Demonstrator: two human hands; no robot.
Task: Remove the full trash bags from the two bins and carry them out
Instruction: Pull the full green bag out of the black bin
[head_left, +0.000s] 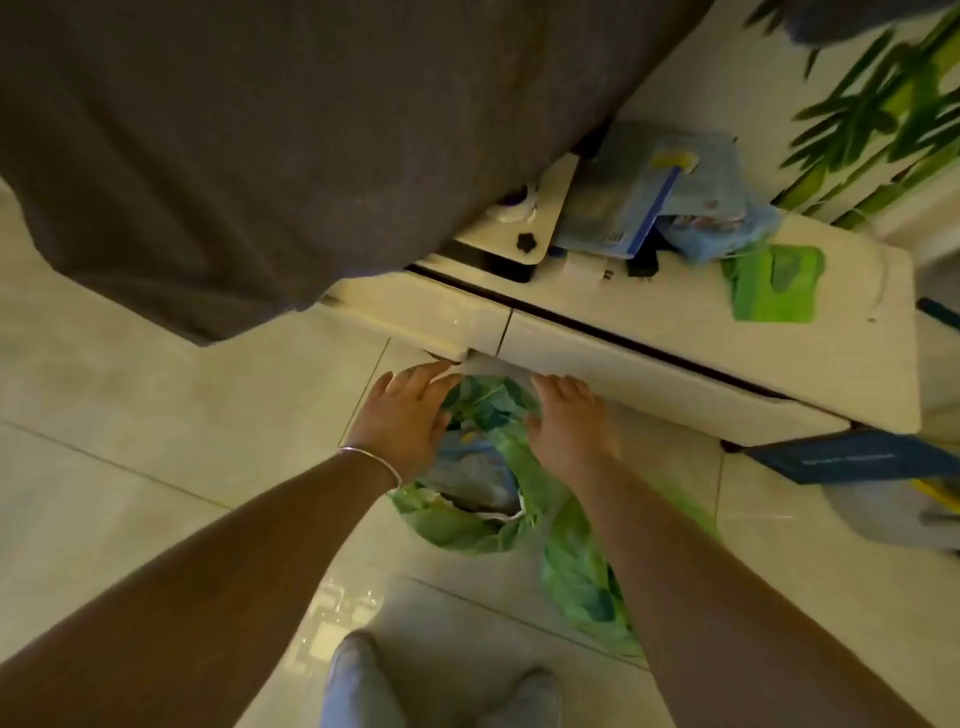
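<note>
A green trash bag (470, 525) full of wrappers and paper sits in a bin on the tiled floor, just in front of a white nightstand. My left hand (408, 415) rests on the bag's left rim with fingers spread. On the right rim lies my right hand (569, 421), fingers extended and flat. Neither hand is closed on the plastic. The bin itself is hidden under the bag. A second green bag (582, 587) lies on the floor under my right forearm.
The white nightstand (727, 358) carries blue packets, a green pack and a small lamp base. A bed with a dark grey cover (260, 156) fills the upper left. A dark blue box (852, 460) and a pale tub stand at the right. My slippered feet show below.
</note>
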